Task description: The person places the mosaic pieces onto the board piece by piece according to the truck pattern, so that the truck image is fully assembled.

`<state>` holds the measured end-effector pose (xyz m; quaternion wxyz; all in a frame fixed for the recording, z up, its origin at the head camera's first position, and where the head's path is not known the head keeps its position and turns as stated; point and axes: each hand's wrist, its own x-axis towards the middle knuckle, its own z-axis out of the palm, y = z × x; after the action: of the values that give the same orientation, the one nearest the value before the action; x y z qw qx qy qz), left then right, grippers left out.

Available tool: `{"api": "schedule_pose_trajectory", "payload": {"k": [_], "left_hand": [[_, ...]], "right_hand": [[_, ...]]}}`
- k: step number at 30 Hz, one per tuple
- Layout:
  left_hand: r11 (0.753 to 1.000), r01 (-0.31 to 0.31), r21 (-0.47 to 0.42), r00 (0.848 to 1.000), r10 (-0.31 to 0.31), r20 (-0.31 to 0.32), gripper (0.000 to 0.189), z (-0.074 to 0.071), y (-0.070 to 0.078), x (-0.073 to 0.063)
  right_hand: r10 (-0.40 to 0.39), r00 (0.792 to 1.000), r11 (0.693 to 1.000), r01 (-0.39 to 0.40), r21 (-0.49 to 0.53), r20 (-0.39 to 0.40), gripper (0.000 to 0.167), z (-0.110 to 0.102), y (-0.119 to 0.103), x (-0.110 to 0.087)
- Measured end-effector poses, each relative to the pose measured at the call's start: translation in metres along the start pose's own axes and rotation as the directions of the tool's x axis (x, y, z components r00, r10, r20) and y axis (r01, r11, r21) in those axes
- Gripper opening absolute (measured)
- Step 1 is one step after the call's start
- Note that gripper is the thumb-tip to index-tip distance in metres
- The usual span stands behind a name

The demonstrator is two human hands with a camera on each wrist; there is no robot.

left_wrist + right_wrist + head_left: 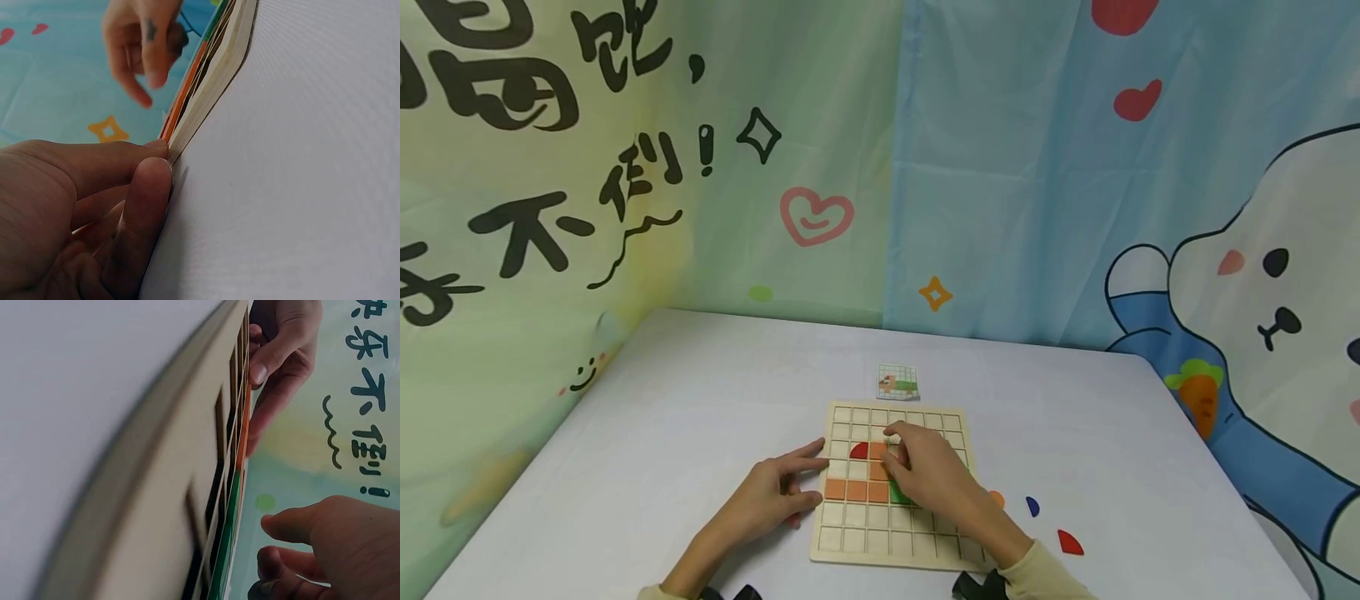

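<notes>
A wooden grid board point(850, 542) lies flat on the white table, with orange square tiles point(856, 490), a red quarter-round piece point(859, 451) and a green piece point(898, 494) in its cells. At the board's left edge, my left hand point(772, 496) touches the side with outstretched fingers and thumb. My right hand point(936, 467) is over the middle of the board and covers some cells. In the right wrist view its index finger point(290, 526) points forward, and I see nothing held between the fingers.
Behind the board lies a small picture card point(898, 382) with a grid pattern. To the board's right are a loose orange piece point(997, 498), a blue piece point(1033, 506) and a red quarter-round point(1071, 542). A printed curtain point(1000, 167) hangs behind the table.
</notes>
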<state>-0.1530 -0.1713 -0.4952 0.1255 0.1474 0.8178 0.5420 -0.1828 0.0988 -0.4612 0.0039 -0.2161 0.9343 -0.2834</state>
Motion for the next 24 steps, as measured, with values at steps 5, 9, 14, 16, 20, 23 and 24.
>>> {"api": "schedule_pose_trajectory", "payload": {"k": [5,9,14,16,20,23,24], "left_hand": [[0.999,0.023,0.043,1.0,-0.022,-0.008,0.052,0.002,-0.001,0.0],[0.999,0.026,0.047,1.0,-0.025,-0.006,0.051,0.002,-0.001,0.001],[0.999,0.02,0.038,1.0,-0.02,-0.006,0.052,0.0,0.0,0.0],[1.0,0.012,0.018,1.0,-0.012,-0.003,0.052,0.0,0.0,-0.001],[1.0,0.004,-0.012,1.0,-0.004,0.002,0.052,0.0,0.001,-0.001],[1.0,0.008,-0.009,1.0,-0.008,-0.001,0.052,0.0,0.001,-0.001],[1.0,0.008,-0.01,1.0,-0.008,-0.001,0.052,0.0,0.001,0.0]], "right_hand": [[0.03,0.999,1.0,-0.029,0.004,-0.023,0.028,-0.016,0.017,-0.022],[0.044,0.998,0.999,-0.044,0.017,-0.043,0.025,-0.031,0.035,-0.043],[0.119,0.991,0.993,-0.119,0.006,-0.058,0.025,-0.047,0.055,-0.068],[0.152,0.986,0.988,-0.152,0.004,-0.067,0.024,-0.053,0.061,-0.078],[0.198,0.976,0.98,-0.2,-0.015,-0.095,0.025,-0.061,0.071,-0.096],[0.231,0.966,0.971,-0.237,-0.037,-0.117,0.026,-0.065,0.076,-0.106],[0.238,0.963,0.968,-0.246,-0.047,-0.123,0.025,-0.066,0.078,-0.109]]}}
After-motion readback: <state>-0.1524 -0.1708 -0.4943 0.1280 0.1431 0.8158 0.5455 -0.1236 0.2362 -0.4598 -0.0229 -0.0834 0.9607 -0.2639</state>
